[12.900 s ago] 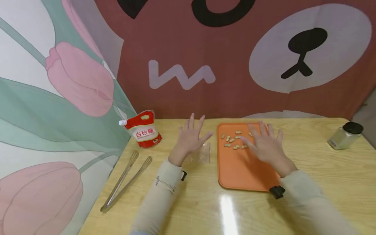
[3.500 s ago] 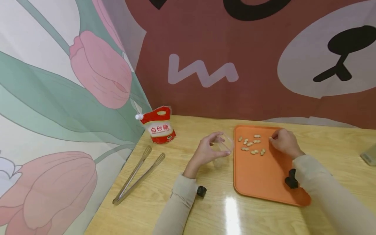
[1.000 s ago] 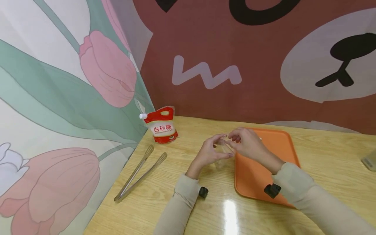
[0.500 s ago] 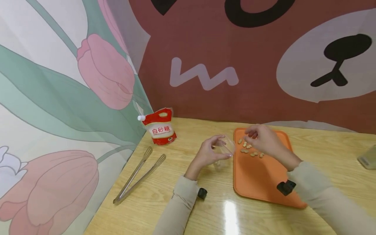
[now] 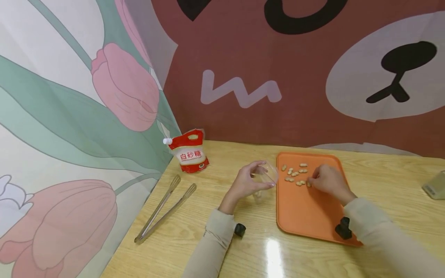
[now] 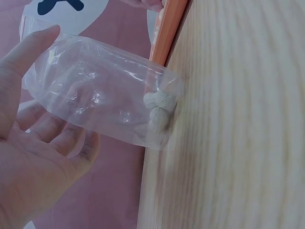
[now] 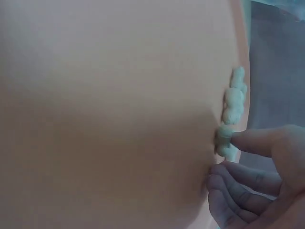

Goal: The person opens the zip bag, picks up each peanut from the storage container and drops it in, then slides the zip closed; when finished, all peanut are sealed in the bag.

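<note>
Gripping the bag [image 6: 114, 98] just left of the tray [image 5: 302, 216], the left hand [image 5: 245, 180] curved thumb and fingers wide around it. The right hand [image 5: 329, 180], fingers bent, touched 1 peanut [image 7: 223, 136] on the tray with its thumb; whether it pinched, I couldn't tell.

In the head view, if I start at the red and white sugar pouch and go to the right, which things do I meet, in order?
The left hand holding a clear plastic bag → the orange rectangular tray with tan unshelled peanuts → the greyish see-through container, cut off by the picture's edge.
</note>
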`<state>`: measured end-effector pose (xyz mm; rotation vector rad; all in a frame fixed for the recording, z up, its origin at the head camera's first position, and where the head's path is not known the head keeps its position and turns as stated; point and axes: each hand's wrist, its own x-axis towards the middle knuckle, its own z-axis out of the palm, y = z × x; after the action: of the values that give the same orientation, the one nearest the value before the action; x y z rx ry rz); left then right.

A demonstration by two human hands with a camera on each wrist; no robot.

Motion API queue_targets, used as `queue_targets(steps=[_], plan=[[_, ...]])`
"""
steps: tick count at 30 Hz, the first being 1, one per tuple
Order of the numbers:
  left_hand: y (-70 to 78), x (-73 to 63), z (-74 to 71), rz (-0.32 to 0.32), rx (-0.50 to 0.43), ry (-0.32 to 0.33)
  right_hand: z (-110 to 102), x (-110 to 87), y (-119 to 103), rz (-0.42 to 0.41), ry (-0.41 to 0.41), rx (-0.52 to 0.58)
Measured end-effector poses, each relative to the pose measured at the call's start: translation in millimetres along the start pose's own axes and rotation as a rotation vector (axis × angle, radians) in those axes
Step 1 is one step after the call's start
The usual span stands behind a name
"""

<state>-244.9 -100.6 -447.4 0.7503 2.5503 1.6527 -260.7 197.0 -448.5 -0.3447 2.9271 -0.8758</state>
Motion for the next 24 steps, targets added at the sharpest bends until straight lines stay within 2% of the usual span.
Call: queue_targets(steps=[5,8,15,18,24], plan=[[1.0,-0.1,0.5,-0.009,-0.001,-0.002,6,1.4,-1,0.057,-0.01,0.024],[6.7,-1.5,-0.2,-0.01,-0.01,0.0,6,2.7,-4,0.075,-0.023,0.035],[41.1,-12.1,-9.1,-0.015,-0.031,-0.012,6,3.3,-7,0.09,-0.019,0.044],[43.9,-13.3,-9.7,-0.016,-0.027,-0.009,7,3.4,-6,0.087,-0.019,0.052],[40.1,-12.4,-8.3,0.001,-0.029,0.002,5,3.5,-6,0.087,-0.031,0.061]])
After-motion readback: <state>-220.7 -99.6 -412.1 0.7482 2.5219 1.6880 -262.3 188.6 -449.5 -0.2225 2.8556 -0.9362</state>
